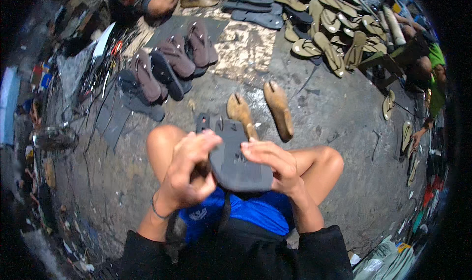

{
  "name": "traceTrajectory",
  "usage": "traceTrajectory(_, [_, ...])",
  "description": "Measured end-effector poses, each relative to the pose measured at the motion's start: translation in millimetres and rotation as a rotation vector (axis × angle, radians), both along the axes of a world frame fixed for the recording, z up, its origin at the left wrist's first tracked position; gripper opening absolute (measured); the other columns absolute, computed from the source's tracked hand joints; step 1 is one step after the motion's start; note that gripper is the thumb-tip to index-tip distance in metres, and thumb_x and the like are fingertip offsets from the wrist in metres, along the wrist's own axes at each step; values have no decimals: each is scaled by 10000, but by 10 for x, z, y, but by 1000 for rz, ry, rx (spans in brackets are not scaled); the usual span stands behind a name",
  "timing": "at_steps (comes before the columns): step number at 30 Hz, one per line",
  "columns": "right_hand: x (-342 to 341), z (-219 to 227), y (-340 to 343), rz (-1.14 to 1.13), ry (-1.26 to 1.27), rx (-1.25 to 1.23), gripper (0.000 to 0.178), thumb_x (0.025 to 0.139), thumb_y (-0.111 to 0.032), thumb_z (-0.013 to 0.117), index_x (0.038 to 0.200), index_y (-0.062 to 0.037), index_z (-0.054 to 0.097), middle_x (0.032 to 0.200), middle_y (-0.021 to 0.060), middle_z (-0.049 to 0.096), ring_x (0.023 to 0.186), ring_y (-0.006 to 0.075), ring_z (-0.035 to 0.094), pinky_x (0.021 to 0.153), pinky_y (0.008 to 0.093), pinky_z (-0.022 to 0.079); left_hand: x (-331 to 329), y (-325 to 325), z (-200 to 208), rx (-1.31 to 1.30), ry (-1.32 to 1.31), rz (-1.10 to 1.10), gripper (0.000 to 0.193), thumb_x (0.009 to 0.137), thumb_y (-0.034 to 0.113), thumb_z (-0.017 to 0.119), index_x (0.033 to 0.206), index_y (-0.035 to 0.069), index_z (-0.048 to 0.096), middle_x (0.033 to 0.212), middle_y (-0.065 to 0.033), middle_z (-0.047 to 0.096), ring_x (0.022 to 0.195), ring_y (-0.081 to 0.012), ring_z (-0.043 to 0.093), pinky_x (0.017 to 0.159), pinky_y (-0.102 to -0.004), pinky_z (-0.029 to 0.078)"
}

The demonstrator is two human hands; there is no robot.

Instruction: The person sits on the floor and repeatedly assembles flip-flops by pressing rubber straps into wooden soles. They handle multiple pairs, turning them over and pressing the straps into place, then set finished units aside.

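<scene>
A dark grey sandal sole is held over my lap, its rounded end toward me. My left hand curls at its left edge, the fingers slightly blurred by motion. My right hand grips the right side, with fingers lying across the top. Narrow slots or strap ends show at the sole's far end. Just beyond it, two wooden shoe lasts rest on the floor. Behind my left fingers a small dark piece with a hole pokes out; what it belongs to is unclear.
Brown and dark flip-flops stand in a row at the far left. Olive flip-flops are heaped at the far right, near stacked dark soles. Another person in green sits at the right. A metal bowl-like object lies left.
</scene>
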State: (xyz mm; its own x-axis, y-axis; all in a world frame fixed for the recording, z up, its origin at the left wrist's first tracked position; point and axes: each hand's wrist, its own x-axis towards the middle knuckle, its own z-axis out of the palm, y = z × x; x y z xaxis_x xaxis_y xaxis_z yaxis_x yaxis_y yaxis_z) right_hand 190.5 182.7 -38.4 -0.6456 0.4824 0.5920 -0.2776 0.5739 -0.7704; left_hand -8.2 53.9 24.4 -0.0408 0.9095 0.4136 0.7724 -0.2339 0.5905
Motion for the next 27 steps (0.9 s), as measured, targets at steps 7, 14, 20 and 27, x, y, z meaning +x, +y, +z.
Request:
traceTrajectory(7, [79, 253, -501, 162, -89, -169, 469, 726, -26, 751, 1175, 35, 629, 1144, 169, 668, 1080, 333, 658, 946, 422, 522, 67, -439, 166, -165, -346, -185, 434, 700, 16, 756, 1124, 23, 665, 1084, -113, 698, 1019, -278, 679, 923, -392, 528])
traceTrajectory(14, [17, 314, -439, 289, -195, -133, 414, 774, -151, 792, 1115, 34, 646, 1108, 194, 679, 1039, 322, 676, 893, 415, 540, -18, -537, 77, -189, -439, -235, 442, 701, 36, 784, 1125, 17, 659, 1075, -111, 699, 1002, -286, 675, 930, -417, 517])
traceTrajectory(20, [-16, 289, -439, 282, -194, -116, 513, 694, -115, 800, 1160, -27, 603, 1209, 147, 606, 1121, 331, 618, 960, 416, 512, 58, -567, 23, -184, -461, -153, 474, 704, 81, 798, 1156, 36, 663, 1058, -101, 691, 984, -285, 667, 895, -409, 511])
traceTrajectory(27, [-50, 281, -413, 237, -177, -91, 441, 707, -186, 832, 1073, -34, 637, 1167, 153, 625, 1076, 306, 649, 915, 416, 526, -28, -558, -63, -185, -432, -192, 450, 726, 192, 794, 1133, 36, 681, 1068, -102, 696, 995, -291, 665, 899, -402, 508])
